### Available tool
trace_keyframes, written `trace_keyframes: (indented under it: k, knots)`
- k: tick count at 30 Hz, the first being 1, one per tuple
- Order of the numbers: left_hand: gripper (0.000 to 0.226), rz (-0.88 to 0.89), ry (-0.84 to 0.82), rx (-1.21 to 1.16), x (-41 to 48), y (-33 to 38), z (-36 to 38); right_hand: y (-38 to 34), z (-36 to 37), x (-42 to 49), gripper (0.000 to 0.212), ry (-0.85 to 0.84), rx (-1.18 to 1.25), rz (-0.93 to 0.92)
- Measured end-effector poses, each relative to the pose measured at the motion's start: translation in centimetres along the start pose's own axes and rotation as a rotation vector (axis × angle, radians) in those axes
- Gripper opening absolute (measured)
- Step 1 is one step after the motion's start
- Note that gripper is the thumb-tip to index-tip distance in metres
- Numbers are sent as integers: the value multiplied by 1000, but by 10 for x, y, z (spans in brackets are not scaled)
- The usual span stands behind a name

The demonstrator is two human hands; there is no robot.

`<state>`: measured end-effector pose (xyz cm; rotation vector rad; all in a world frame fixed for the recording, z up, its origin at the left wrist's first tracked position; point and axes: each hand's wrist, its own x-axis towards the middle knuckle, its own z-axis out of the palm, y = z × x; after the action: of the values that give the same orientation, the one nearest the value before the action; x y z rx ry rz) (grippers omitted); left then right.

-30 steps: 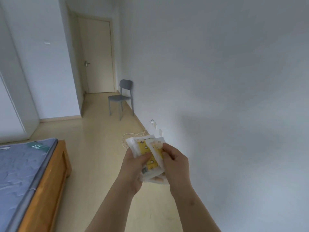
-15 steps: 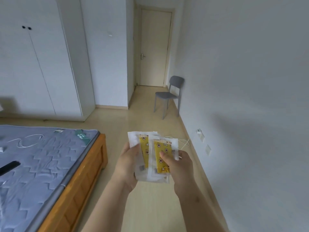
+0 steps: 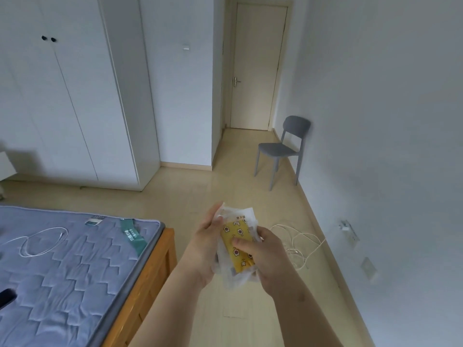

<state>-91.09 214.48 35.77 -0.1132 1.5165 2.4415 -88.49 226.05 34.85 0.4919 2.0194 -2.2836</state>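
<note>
Two hands hold the packets [image 3: 235,229] above the floor [image 3: 220,189]: left hand [image 3: 207,245] cups the stack from behind, right hand [image 3: 271,259] pinches its front. We judge them light, limp, slippery; we grip across the yellow middle, not the loose film.

Packet [image 3: 237,244] showing yellow with small white flower prints, wrapper [image 3: 246,213] showing white, mattress [image 3: 62,271] showing blue-grey quilted zigzags, bed frame [image 3: 160,266] glowing orange-brown, chair [image 3: 278,149] sitting grey, wardrobe [image 3: 75,96] standing white, door [image 3: 258,66] showing cream.
</note>
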Motion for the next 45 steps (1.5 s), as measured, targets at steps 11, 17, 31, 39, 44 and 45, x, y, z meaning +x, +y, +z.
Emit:
trace_keyframes:
  k: [11,17,31,39,44,45]
  knots:
    - [46,3,158,-204,227,36,-14,-59,21,240,19,-31,121,0]
    - [25,3,287,-31,344,75,-5,-103,31,370,11,-63,182,-23]
    - [21,36,547,-8,591,174,-113,-146,165,627,20,-246,133,78]
    - [17,137,604,16,705,248,-175,-175,265,756,21,-290,152,96]
    - [13,167,644,17,767,278,-227,-183,326,836,12,-359,154,117]
    - [12,174,652,4,781,285,-237,-185,338,854,12,-377,159,117]
